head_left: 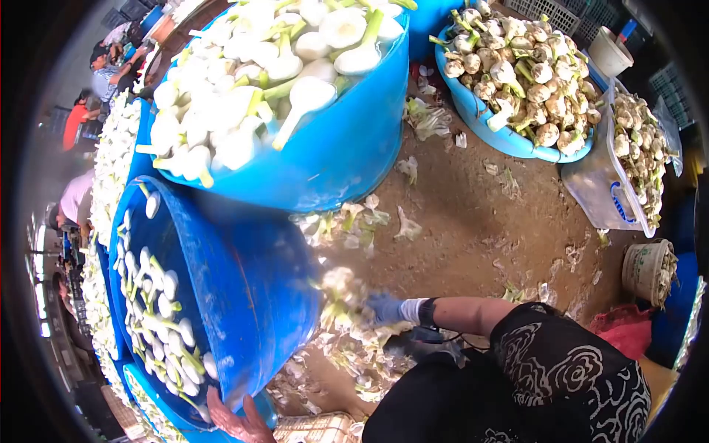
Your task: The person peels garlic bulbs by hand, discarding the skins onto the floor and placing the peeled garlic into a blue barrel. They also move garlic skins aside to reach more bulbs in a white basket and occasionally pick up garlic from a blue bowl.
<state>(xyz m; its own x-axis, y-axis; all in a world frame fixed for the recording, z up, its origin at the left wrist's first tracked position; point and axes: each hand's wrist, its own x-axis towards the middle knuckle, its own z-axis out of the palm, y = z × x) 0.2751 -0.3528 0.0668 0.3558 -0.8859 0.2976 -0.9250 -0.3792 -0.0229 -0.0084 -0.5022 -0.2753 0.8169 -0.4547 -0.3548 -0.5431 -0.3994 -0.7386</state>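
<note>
Both hands are at the tilted blue tub point(244, 295). The left hand point(235, 422) lies on its lower rim, grip unclear. The gloved right hand point(385, 308) grasps a blurred bunch of bulbs point(341, 292) just beside its wall.

A single camera, riding on the person's head, is looking forward and steeply down through a wide, round-edged lens, hovering close over the tipped blue plastic tub point(244, 295) and the wearer's black patterned lap point(532, 384), with the brown dirt floor point(473, 214) stretching farther ahead.
</note>
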